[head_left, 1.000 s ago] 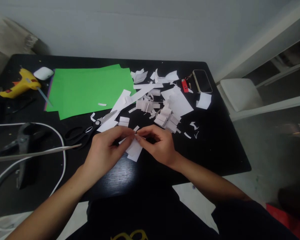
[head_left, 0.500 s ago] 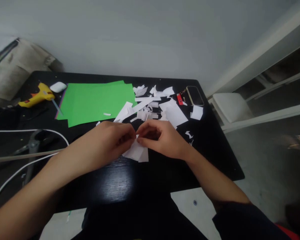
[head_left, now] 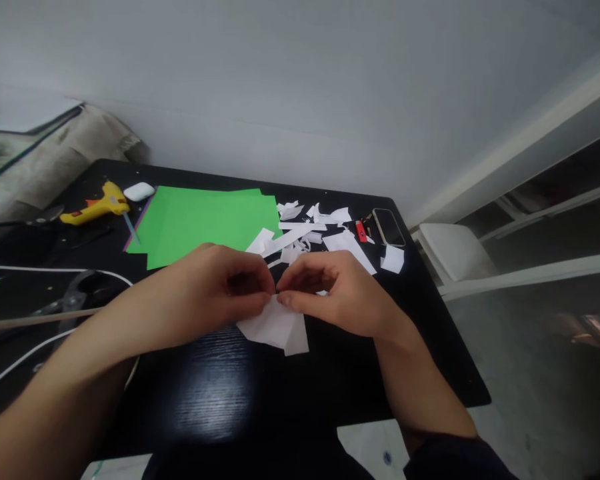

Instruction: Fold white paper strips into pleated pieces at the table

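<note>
Both my hands meet above the black table [head_left: 330, 393], raised close to the camera. My left hand [head_left: 215, 293] and my right hand [head_left: 330, 293] each pinch the top edge of a small piece of white paper [head_left: 275, 327], which hangs down between them. The fingers of both hands are curled and pressed together on it. Behind my hands lie several white paper scraps [head_left: 325, 237] and a green paper sheet [head_left: 205, 220]. My hands hide the scissors.
A yellow glue gun [head_left: 97, 205] and a white case [head_left: 139, 191] sit at the back left. A phone [head_left: 389, 227] and a small red object [head_left: 361, 231] lie at the back right. White cable [head_left: 55, 333] and a dark tool [head_left: 75, 300] lie left. A white chair [head_left: 455, 250] stands right.
Both hands have risen toward the camera with the white paper, and my view has tilted up, showing more wall. The scissors and some scraps are now hidden.
</note>
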The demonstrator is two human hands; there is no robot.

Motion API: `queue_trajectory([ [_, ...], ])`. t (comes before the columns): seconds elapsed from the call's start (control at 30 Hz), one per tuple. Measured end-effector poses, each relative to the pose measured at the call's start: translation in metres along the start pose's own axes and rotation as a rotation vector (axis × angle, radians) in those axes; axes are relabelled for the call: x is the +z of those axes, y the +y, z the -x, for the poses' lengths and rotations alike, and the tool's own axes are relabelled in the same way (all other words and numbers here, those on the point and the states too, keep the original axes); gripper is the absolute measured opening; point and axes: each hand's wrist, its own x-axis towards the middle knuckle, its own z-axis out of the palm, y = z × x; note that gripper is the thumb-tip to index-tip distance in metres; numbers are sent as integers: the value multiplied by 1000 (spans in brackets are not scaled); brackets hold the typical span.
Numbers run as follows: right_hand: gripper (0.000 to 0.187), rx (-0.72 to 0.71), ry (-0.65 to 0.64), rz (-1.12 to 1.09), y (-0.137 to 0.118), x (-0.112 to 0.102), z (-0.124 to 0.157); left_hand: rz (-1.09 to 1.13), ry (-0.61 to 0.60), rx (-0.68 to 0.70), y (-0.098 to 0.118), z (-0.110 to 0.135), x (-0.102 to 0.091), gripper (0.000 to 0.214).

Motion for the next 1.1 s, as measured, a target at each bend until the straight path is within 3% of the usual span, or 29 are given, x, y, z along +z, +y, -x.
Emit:
queue_trajectory([
  [0.4,6,-16,19,138,1,-3,2,-67,95,16,6,3,3,21],
  [0.6,5,-4,15,208,-1,-4,2,-195,21,12,12,-6,5,12],
  [1.1,7,-35,-80,248,-2,-4,0,-305,-96,51,12,-4,-2,21],
])
